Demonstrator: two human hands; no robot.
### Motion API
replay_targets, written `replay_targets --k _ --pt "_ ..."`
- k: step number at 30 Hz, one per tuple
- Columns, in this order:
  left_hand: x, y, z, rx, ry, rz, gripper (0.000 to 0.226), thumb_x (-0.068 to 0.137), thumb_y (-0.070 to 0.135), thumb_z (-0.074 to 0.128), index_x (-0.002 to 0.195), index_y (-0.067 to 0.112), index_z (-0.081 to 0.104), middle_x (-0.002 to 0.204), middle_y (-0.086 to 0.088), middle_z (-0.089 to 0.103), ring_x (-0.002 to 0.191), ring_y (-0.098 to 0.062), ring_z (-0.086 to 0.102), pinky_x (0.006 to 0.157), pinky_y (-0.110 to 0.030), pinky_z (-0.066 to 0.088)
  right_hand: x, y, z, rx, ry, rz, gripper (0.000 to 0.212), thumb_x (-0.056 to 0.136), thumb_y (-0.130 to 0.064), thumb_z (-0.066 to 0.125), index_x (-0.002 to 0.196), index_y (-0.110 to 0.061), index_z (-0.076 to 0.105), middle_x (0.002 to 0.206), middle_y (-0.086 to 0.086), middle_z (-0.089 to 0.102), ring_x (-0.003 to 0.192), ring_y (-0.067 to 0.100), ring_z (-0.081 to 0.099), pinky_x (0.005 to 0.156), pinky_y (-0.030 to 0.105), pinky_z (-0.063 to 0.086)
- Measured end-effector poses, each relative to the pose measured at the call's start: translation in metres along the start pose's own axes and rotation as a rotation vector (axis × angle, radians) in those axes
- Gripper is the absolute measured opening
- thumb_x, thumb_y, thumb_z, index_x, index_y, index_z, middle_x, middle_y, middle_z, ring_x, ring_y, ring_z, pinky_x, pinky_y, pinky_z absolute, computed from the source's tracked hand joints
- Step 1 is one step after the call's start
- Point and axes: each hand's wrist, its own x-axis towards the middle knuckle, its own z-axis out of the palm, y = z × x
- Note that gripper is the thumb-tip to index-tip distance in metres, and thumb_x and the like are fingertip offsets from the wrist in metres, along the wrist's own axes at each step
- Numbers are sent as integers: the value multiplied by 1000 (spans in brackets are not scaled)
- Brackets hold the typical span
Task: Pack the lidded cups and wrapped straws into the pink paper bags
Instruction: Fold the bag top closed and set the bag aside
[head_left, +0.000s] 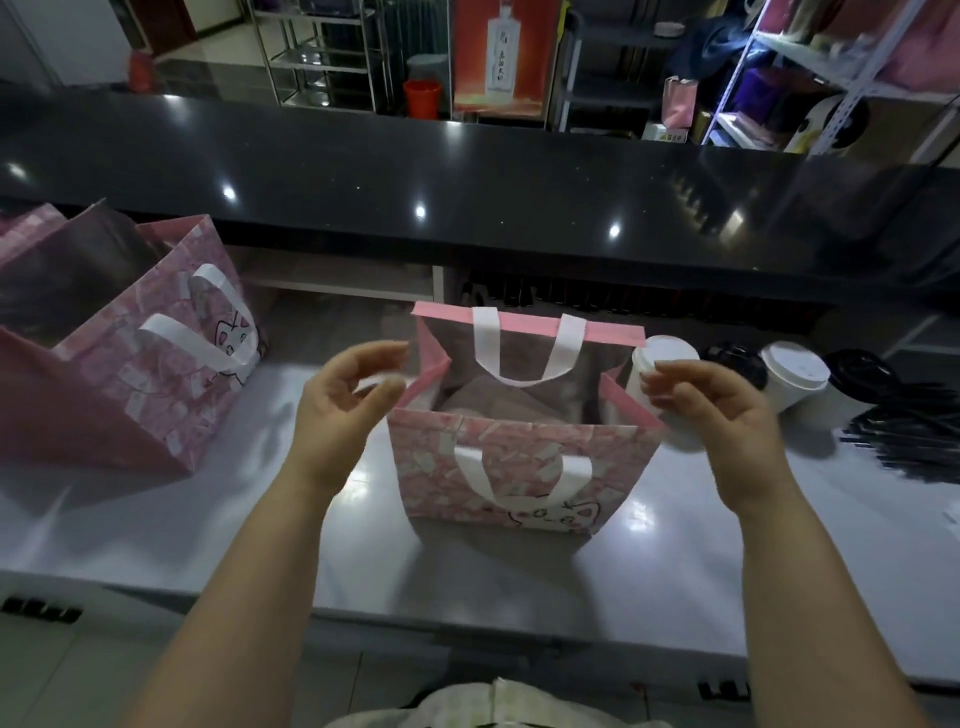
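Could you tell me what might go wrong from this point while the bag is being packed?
The lidded cup stands right behind the right hand, close against the open pink bag; a careless move could knock it over. The bag seems unheld, with the left hand only beside it, so a cup lowered off-centre may catch the white handle and topple it.

On counter (208, 519), open bag (519, 467) in middle; second bag (156, 374) toward left edge; one cup (662, 358) just right of open bag, another cup (792, 374) further right, straws (914, 436) near right edge.
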Motion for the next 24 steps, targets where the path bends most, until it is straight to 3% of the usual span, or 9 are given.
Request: replay_targets --k 2,4,7,13,18,22,24 --pt "-13 -13 -8 -47 -109 -88 68 65 54 80 122 20 62 119 -4 67 111 -21 62 88 -32 55 -9 13 -6 110 -112 83 47 85 -41 68 119 -10 62 115 6 70 110 26 64 94 42 53" --pt "-23 -21 -7 -69 -178 -185 63 62 46 85 118 27 66 116 -5 69 110 -24 64 86 -34 55 -15 23 -5 167 -215 156 65 72 -55 76 122 -17 64 123 7 67 114 25 63 93 38 53" --pt "-29 -26 6 -74 -132 -216 44 63 40 87 104 32 73 105 -3 74 102 -24 68 83 -36 58 -21 33 8 206 -254 169 47 75 -30 78 120 -30 67 117 4 70 111 22 64 85 31 55" --pt "-30 -26 22 -171 12 -203 22 78 28 71 99 30 76 101 -3 75 94 -21 71 74 -27 57 -26 36 48 244 -4 142 21 83 -23 67 102 -30 73 101 2 74 94 17 71 72 25 56" --pt "-33 -26 27 -175 32 -199 23 77 21 71 100 25 75 98 -5 75 91 -20 72 74 -28 58 -28 42 59 229 69 142 15 86 -24 63 94 -34 72 98 -2 74 95 16 70 75 28 56" --pt "-33 -28 35 -156 134 -161 18 86 11 69 92 26 76 90 -2 76 84 -17 72 68 -24 57 -26 48 61 284 120 102 26 95 -14 58 86 -36 68 91 -8 73 88 8 69 71 22 55" --pt "-31 -26 36 -136 129 -117 14 85 16 71 93 26 76 91 -1 75 85 -17 71 67 -25 56 -22 48 57 271 117 85 21 91 -17 57 84 -34 67 88 -9 73 84 7 68 69 20 54"
